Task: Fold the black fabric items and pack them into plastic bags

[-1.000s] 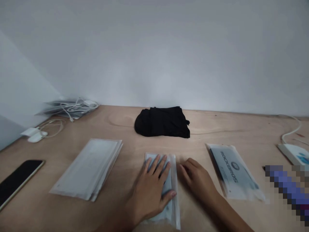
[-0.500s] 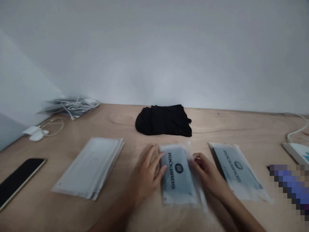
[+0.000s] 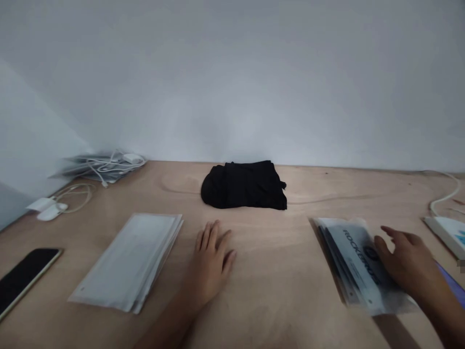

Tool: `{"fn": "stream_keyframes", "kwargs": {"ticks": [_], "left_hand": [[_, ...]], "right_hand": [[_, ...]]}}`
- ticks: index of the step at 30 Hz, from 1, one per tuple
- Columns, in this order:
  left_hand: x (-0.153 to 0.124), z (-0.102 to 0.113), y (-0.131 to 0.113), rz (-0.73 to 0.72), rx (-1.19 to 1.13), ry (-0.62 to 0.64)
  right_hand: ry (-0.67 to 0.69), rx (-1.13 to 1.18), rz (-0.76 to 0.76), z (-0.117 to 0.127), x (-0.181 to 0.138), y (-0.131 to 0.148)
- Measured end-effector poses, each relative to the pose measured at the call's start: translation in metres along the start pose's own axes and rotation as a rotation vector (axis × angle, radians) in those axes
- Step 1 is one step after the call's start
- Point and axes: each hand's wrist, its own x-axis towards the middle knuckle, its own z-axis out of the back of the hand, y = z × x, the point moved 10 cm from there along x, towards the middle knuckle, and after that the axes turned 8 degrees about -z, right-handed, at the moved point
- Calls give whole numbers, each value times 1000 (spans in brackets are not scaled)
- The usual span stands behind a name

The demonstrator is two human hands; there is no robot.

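My left hand [image 3: 210,259] lies flat on the bare wooden table [image 3: 276,271], fingers stretched out, holding nothing. It rests between a stack of empty clear bags [image 3: 129,259] to its left and a folded black cloth [image 3: 243,185] further back. My right hand [image 3: 409,261] rests open on the stack of packed bags printed ROCKBROS [image 3: 358,259] at the right, fingers spread over the top packet.
A black phone [image 3: 23,276] lies at the left edge. White earbuds and a charger [image 3: 51,208] and a pile of white cables [image 3: 105,162] sit at the back left. A white box [image 3: 446,230] with a cable lies at the far right.
The packet held in the middle has moved right onto the ROCKBROS stack with my right hand. My left hand let go and now lies flat on the table.
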Motion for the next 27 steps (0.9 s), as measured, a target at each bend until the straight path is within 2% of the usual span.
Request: {"fn": "stream_keyframes", "kwargs": {"ticks": [2, 4, 6, 9, 12, 17, 20, 23, 25, 27], "left_hand": [[0, 1, 1, 4, -1, -13], [0, 1, 1, 1, 0, -15], [0, 1, 1, -9, 4, -11], [0, 2, 1, -10, 5, -24], [-1, 0, 2, -7, -6, -28], [-3, 1, 10, 23, -98, -11], [8, 18, 19, -9, -163, -26], [38, 40, 30, -99, -156, -39], [66, 46, 43, -136, -144, -24], [93, 43, 57, -179, -143, 26]], "right_hand": [[24, 31, 141, -4, -15, 30], [111, 55, 258, -16, -32, 58], [194, 8, 271, -32, -45, 74], [234, -91, 220, -49, -55, 80], [230, -128, 205, -55, -58, 81], [239, -116, 230, -52, -52, 74], [232, -74, 260, -40, -32, 84], [284, 95, 391, -30, -7, 128], [394, 218, 497, -37, 6, 168], [457, 254, 562, -51, 17, 203]]}}
